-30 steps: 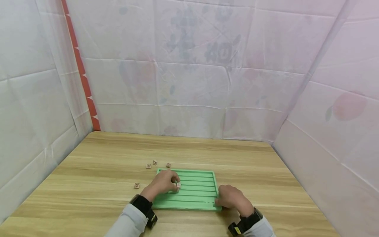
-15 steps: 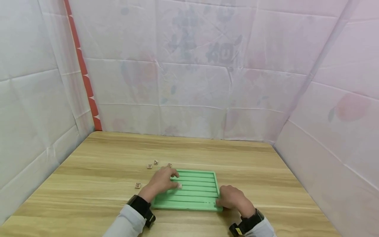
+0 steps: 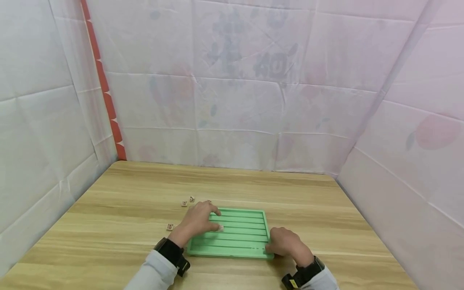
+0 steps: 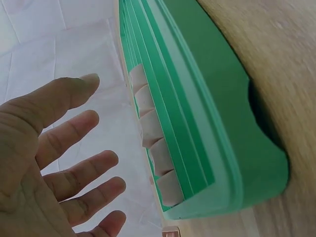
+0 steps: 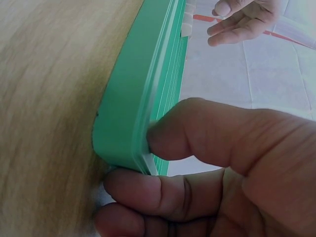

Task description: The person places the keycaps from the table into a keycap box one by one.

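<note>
A green ridged tray [image 3: 241, 243] lies on the table in the head view. In one of its grooves stands a row of several small pale tiles [image 4: 150, 128], seen best in the left wrist view; the end tile [image 3: 221, 228] shows past my left thumb in the head view. Over the tray's left part is my left hand [image 3: 197, 219], thumb and fingers spread with nothing between them. My right hand [image 3: 286, 243] pinches the tray's near right corner, thumb over the rim [image 5: 148, 148] and fingers against the outer side.
Loose tiles with printed faces lie on the wooden table [image 3: 119, 225]: one left of the tray [image 3: 170, 227], two beyond its far left corner [image 3: 184, 204], and another [image 3: 209, 201] partly hidden behind my left hand. Cloth walls [image 3: 232, 104] enclose the table.
My left thumb and fingers have spread apart and let go of the end tile, which stays in the groove. The right hand keeps its hold on the tray corner.
</note>
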### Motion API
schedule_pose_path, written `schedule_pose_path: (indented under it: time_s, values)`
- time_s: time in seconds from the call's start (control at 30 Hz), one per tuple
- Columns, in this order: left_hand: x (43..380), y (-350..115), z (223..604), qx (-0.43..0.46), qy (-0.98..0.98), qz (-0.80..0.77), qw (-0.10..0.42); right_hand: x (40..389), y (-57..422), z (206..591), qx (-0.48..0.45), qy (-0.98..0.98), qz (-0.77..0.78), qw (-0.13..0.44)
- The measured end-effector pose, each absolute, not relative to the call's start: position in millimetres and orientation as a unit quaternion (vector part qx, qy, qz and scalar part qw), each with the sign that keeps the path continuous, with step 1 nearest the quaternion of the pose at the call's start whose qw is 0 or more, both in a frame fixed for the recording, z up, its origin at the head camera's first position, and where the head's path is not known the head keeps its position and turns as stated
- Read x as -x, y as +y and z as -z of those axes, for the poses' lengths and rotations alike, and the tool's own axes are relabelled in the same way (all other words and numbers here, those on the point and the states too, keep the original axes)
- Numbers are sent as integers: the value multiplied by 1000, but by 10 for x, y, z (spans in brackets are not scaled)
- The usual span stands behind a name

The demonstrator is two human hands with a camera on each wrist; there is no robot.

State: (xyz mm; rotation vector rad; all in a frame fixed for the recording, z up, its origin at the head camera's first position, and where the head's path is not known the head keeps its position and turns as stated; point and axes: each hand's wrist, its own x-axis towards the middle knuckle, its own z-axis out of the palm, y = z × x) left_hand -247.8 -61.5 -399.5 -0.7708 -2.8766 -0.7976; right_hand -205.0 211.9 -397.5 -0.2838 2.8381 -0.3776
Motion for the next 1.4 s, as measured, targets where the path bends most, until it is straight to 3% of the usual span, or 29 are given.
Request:
schedule_pose_path:
  time_s: [0.77,1.4]
  values:
    - [2456,-1125,4058,226,-941,247,48,2032,2110,3953,97,977,137,133]
    - [2422,-1530,4125,167,-954,250,9,2033,2103,3951,99,978,128,129]
